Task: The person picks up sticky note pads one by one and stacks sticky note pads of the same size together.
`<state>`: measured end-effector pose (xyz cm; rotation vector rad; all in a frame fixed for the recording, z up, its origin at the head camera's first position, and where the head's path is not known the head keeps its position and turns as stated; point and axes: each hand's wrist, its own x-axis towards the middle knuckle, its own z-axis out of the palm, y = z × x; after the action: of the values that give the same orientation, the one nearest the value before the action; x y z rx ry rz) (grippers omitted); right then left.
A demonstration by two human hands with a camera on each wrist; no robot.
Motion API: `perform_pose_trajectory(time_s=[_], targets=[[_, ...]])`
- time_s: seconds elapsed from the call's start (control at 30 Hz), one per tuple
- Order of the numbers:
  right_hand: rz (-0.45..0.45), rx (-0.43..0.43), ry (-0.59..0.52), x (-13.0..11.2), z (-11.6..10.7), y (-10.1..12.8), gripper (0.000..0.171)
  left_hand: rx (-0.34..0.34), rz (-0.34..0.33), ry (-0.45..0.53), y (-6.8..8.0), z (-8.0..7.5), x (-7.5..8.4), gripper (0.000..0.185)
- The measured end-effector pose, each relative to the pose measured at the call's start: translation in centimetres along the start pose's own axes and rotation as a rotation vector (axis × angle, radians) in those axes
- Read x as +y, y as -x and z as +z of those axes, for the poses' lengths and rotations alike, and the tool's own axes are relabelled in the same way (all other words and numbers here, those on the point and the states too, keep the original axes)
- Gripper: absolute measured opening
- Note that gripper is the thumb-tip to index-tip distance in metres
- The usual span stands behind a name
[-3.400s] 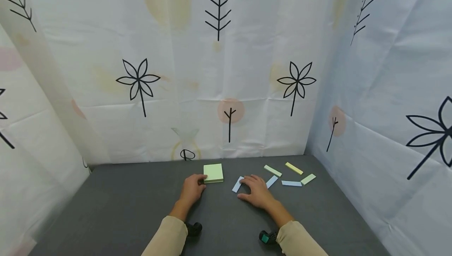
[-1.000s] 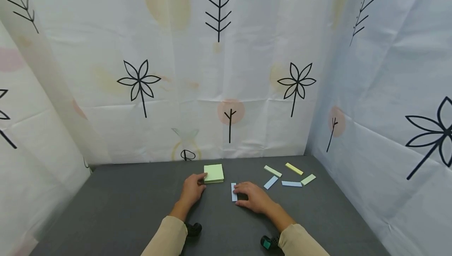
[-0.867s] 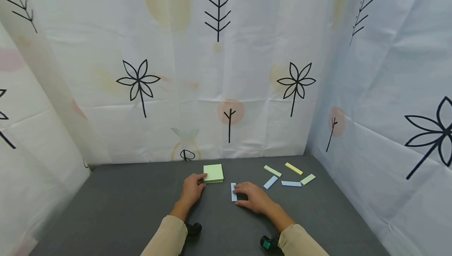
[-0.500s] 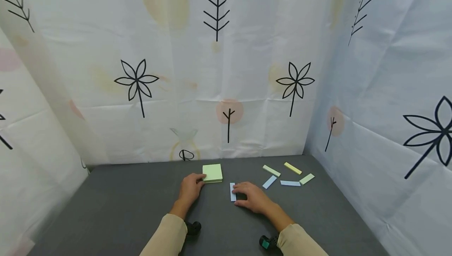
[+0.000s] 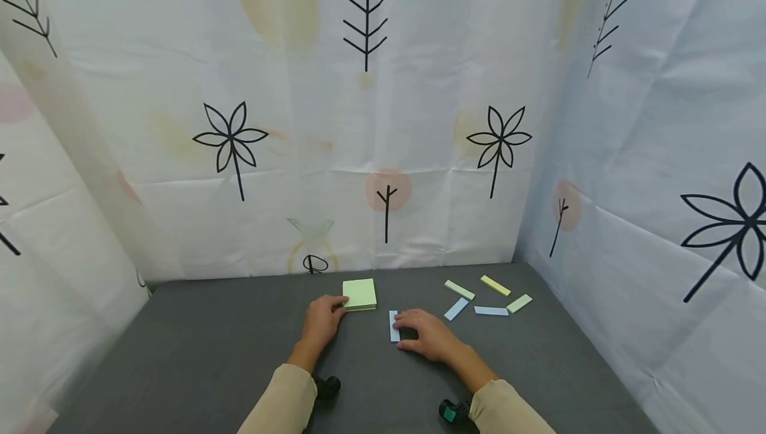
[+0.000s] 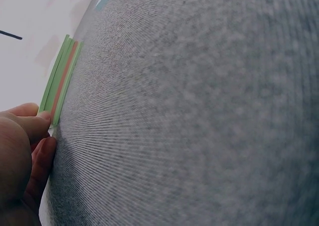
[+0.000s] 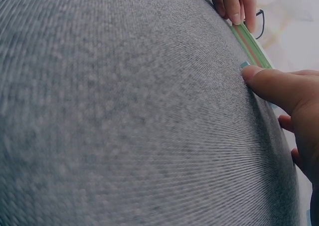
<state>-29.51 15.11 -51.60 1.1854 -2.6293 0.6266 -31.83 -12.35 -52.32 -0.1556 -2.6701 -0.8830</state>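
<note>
TXT: none legible | lbls/brands: none rdbl | nos./signs: none rdbl, all cams

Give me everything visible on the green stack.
The green stack has a plain, light-green, square top and looks like layered paper or thin board; the exact material can't be confirmed. Its edge shows thin green layers with a reddish one among them in the left wrist view. It lies flat on the dark gray table, close to the back edge. The left hand touches its left side near the near corner; the right hand is apart from it.
</note>
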Motion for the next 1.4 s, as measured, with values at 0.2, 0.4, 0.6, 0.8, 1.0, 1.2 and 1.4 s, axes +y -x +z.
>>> perform_pose_trajectory(time_s=[0.2,0.4,0.6,0.8,1.0,1.2,1.4], targets=[[0.019,-0.016,-0.009,0.0,0.1,0.0,0.034,0.025,0.010,0.022,0.1,0.1,-0.2,0.025],[0.030,-0.019,-0.020,-0.1,0.0,0.0,0.035,0.023,0.017,0.029,0.3,0.0,-0.1,0.024],[0.035,-0.021,-0.035,-0.1,0.2,-0.1,0.035,0.035,0.025,0.024,0.3,0.0,-0.3,0.026],[0.027,-0.002,-0.043,0.0,0.4,0.0,0.035,0.045,0.030,0.040,0.5,0.0,-0.2,0.032],[0.023,0.037,-0.049,0.0,0.5,0.2,0.036,0.101,0.077,0.071,1.1,0.4,-0.3,0.036],[0.029,0.065,-0.082,0.0,0.4,0.5,0.038,0.161,0.137,0.120,2.2,0.7,0.5,0.033],[-0.007,0.157,-0.095,0.1,0.2,1.2,0.036,0.122,0.176,0.129,3.0,0.4,2.1,0.029]])
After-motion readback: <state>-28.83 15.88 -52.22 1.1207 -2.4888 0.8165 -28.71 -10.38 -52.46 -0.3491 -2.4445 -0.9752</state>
